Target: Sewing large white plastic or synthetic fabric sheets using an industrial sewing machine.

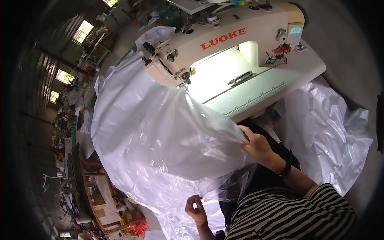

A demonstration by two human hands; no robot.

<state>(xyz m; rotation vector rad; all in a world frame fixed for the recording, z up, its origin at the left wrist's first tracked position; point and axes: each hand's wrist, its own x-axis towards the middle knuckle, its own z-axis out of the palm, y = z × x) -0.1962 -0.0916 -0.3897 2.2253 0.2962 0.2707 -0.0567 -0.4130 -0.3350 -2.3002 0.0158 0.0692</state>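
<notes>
1. Right hand [258, 146] closed in a pinch on the near edge of the clear plastic sheet [160, 136], just off the front edge of the sewing machine table [280, 86]; fingers folded over the film, thumb hidden beneath it.
2. Left hand [196, 209] lower, toward the bottom of the view, fingers curled on a trailing fold of the same sheet; looks like a loose hold, though how firmly closed cannot be told through the crumpled film.
3. Sheet spread from the needle area of the cream sewing machine [224, 40] outward across the left end of the table and spilling down over its left and front edges.
4. Key relation: needle point up and to the left of the right hand's grip, with the film drawn in a taut line between the two.
5. Long axis of the stretched portion running diagonally from the machine head down to the right hand; that hand clearly the nearer one to the needle.
6. Left hand well apart from the needle, below the billowing bulk.
7. More white plastic [332, 132] heaped past the right end of the table.
8. Black wristband [285, 170] on the right wrist, striped sleeve [296, 216] below.
</notes>
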